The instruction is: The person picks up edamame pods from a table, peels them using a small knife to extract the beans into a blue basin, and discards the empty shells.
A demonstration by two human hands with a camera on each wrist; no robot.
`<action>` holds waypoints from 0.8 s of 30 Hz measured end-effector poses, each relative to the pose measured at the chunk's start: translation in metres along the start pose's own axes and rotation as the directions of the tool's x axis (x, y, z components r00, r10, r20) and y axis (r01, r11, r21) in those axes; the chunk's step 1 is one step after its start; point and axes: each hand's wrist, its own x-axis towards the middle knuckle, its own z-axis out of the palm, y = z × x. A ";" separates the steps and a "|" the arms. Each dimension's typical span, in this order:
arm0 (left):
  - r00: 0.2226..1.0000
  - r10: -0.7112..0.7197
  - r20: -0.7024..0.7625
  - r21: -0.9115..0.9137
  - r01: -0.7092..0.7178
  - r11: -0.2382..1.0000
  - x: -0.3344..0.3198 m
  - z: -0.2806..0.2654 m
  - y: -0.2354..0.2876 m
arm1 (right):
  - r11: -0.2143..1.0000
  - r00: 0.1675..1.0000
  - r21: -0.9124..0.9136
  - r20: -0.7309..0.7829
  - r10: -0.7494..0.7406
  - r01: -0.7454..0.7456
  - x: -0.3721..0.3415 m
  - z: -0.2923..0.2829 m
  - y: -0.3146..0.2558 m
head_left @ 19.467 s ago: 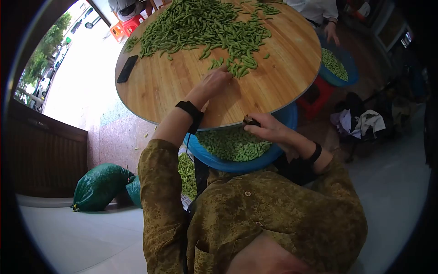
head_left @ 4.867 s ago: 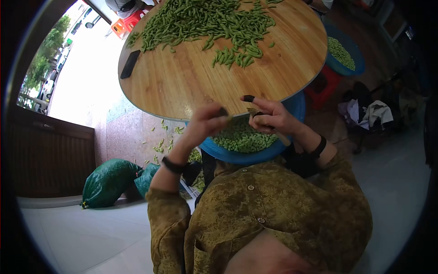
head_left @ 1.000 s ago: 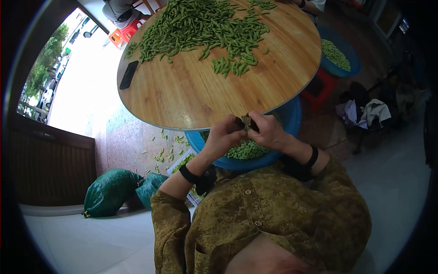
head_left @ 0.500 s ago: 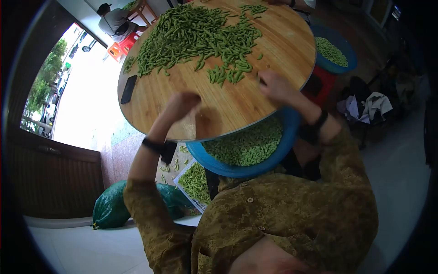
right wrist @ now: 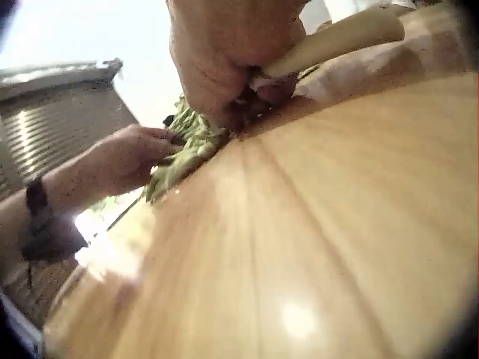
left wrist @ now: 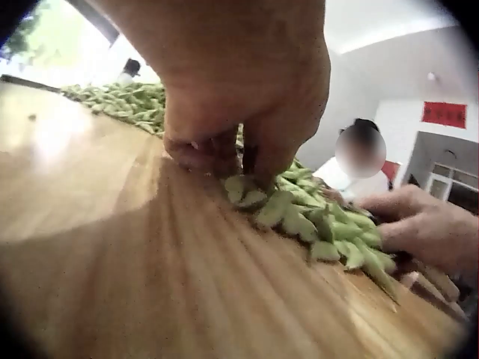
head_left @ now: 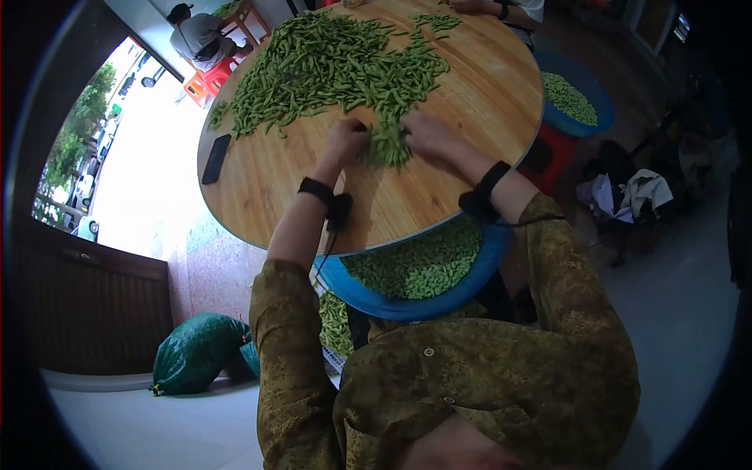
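Large heaps of green soybean pods [head_left: 313, 66] lie on the round wooden table [head_left: 274, 192]. In the head view, a small bunch of pods [head_left: 387, 142] is between my two hands, apart from most of the heap. My left hand [head_left: 347, 142] touches its left side, fingertips down at the tabletop, with dark covering on a finger. My right hand [head_left: 429, 135] presses at the right side. In the right wrist view, a pale cylindrical handle [right wrist: 337, 41] sticks out of the curled fingers of my right hand; the tool's other end is hidden.
Below the table edge, a blue basin [head_left: 368, 301] holds shelled beans. Another blue basin [head_left: 599, 98] stands at right by a red stool [head_left: 558, 157]. A black phone-like slab [head_left: 215, 159] lies on the table. A green sack [head_left: 196, 352] sits on the floor. Other people sit around.
My hands have moved from over the near table edge and basin, apart half a second ago, forward and together around the small bunch of pods. The bunch is now squeezed narrower.
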 end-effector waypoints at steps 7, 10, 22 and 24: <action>0.995 0.061 -0.076 -0.160 -0.073 0.984 -0.093 -0.046 0.048 | 0.975 0.981 0.151 -0.136 -0.141 0.161 -0.042 -0.006 -0.033; 0.999 0.008 -0.036 -0.528 -0.026 0.849 -0.131 -0.057 0.065 | 0.832 0.996 0.553 0.085 -0.004 -0.044 -0.074 -0.025 -0.054; 0.951 -0.086 0.299 -0.886 0.310 0.346 -0.221 -0.032 0.094 | -0.343 0.896 0.838 0.335 -0.290 -0.425 -0.171 -0.006 -0.106; 0.952 -0.072 0.297 -0.892 0.303 0.336 -0.222 -0.034 0.096 | -0.357 0.900 0.837 0.317 -0.300 -0.414 -0.174 -0.005 -0.106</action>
